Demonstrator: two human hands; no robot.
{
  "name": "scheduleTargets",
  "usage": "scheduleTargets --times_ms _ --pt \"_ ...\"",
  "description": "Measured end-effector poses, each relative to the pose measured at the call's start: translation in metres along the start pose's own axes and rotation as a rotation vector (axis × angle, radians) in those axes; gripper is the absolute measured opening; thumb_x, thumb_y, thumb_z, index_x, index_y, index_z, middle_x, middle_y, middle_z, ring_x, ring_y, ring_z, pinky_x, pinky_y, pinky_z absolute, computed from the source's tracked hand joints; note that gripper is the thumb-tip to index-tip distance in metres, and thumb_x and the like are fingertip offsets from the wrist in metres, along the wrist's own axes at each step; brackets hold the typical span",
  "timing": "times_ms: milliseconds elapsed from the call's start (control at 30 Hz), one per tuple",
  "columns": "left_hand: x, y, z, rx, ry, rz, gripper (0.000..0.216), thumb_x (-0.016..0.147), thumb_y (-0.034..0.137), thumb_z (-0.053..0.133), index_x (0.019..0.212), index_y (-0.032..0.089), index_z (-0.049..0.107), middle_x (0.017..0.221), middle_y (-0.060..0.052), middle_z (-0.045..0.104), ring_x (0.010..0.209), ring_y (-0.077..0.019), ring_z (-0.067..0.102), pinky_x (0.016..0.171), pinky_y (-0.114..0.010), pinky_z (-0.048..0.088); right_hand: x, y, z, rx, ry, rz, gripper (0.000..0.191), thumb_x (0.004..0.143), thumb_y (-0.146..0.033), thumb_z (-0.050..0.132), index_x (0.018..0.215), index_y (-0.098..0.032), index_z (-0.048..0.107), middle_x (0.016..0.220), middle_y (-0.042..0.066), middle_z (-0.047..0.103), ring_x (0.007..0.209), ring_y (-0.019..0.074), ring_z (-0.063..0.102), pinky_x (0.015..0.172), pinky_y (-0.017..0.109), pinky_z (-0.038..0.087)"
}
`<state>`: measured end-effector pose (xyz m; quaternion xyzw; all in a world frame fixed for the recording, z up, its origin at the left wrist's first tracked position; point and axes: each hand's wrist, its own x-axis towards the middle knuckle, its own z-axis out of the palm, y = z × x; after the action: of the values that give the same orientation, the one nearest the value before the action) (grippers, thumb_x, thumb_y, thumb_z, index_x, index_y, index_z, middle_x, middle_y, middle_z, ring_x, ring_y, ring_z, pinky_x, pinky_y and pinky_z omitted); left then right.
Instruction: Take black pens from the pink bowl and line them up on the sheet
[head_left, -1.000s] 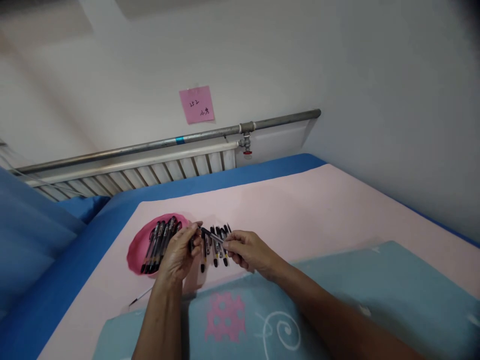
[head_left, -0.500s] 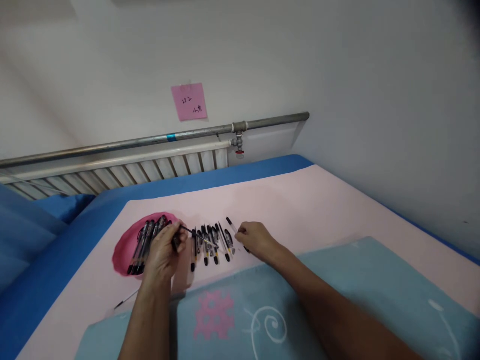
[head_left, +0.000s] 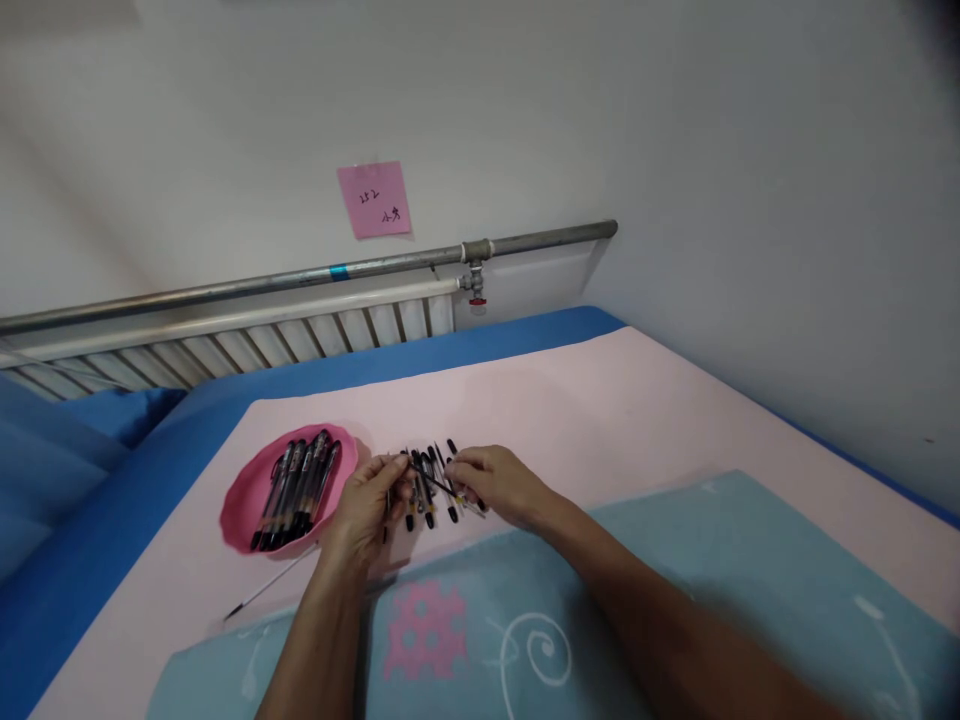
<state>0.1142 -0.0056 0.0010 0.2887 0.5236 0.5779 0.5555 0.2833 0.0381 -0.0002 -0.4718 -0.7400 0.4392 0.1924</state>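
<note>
My left hand (head_left: 379, 492) pinches a thin dark pen refill (head_left: 433, 482), which slants down to the right. At the refill's right part, the fingers of my right hand (head_left: 491, 483) are drawn together; whether they grip it or another small part is hidden. Beneath both hands lie several pen parts (head_left: 430, 518), with black caps, clear barrels and refills side by side on the pink sheet. Left of my left hand, a pink scalloped bowl (head_left: 238, 510) holds several black pens (head_left: 289, 500). A white refill with a dark tip (head_left: 262, 590) lies in front of the bowl.
A pale pink sheet (head_left: 555, 400) covers the blue surface (head_left: 337, 368). Nearer me is a blue-green cloth (head_left: 637, 570) with a white spiral. Behind are a radiator (head_left: 322, 335), a metal pipe (head_left: 285, 283) and a valve (head_left: 477, 285); a pink note (head_left: 375, 200) is on the wall.
My left hand has moved right, away from the bowl, bringing the refill to my right hand. My right hand has shifted slightly left, and the two hands are now close together over the pen parts.
</note>
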Motion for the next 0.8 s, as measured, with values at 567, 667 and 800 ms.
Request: scheduleTargets --times_ms 567,667,800 --pt "-0.003 -0.005 0.007 0.05 -0.02 0.018 0.026 0.06 0.032 0.07 0.069 0.011 0.056 0.061 -0.001 0.058 0.043 -0.0041 0.044 0.032 -0.014 0.025 0.017 0.027 -0.009 -0.3 0.15 0.173 0.021 0.07 -0.021 0.052 0.084 -0.016 0.067 0.076 0.006 0.066 0.065 0.015 0.058 0.055 0.022 0.037" --pt "-0.004 -0.004 0.008 0.057 -0.017 0.023 0.027 0.06 0.032 0.07 0.07 0.011 0.057 0.062 -0.001 0.058 0.043 -0.0044 0.044 0.032 -0.014 0.025 0.016 0.026 -0.007 -0.327 0.13 0.144 0.022 0.073 -0.023 0.05 0.086 -0.017 0.067 0.077 0.006 0.066 0.069 0.0148 0.059 0.06 0.021 0.038" --pt "-0.003 -0.004 0.006 0.065 -0.007 0.014 0.027 0.06 0.032 0.07 0.071 0.011 0.057 0.061 -0.001 0.058 0.042 -0.0041 0.044 0.033 -0.014 0.025 0.015 0.025 -0.006 -0.343 0.102 0.118 0.022 0.073 -0.02 0.05 0.085 -0.018 0.068 0.075 0.005 0.067 0.07 0.0143 0.06 0.062 0.021 0.038"
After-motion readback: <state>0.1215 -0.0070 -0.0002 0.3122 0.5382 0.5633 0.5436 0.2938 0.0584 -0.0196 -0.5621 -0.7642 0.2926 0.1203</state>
